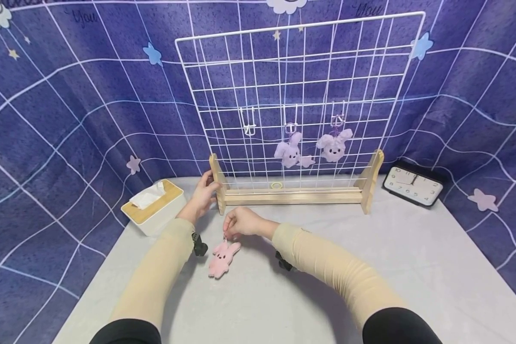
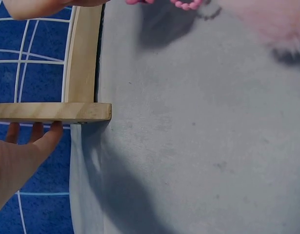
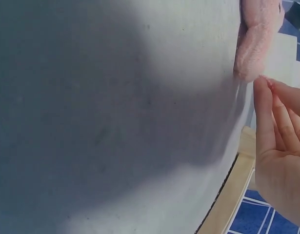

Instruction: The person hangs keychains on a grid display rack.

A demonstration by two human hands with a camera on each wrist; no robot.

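In the head view, a pink plush bunny keychain (image 1: 221, 259) hangs just below my right hand (image 1: 243, 222). That hand pinches the chain at its top between thumb and fingers. The right wrist view shows the pinching fingers beside the pink plush (image 3: 257, 53). My left hand (image 1: 202, 196) rests against the left wooden end piece (image 1: 217, 184) of a stand holding a white wire grid (image 1: 296, 81). Its fingertips touch the outer face of the wood (image 2: 52, 112) in the left wrist view.
Two lilac plush keychains (image 1: 289, 153) hang from hooks on the grid. Left of them are bare white hooks (image 1: 249, 129). A tissue box (image 1: 172, 191) stands at left, a black-framed clock (image 1: 413, 184) at right. Behind is a blue patterned cloth (image 1: 90, 95).
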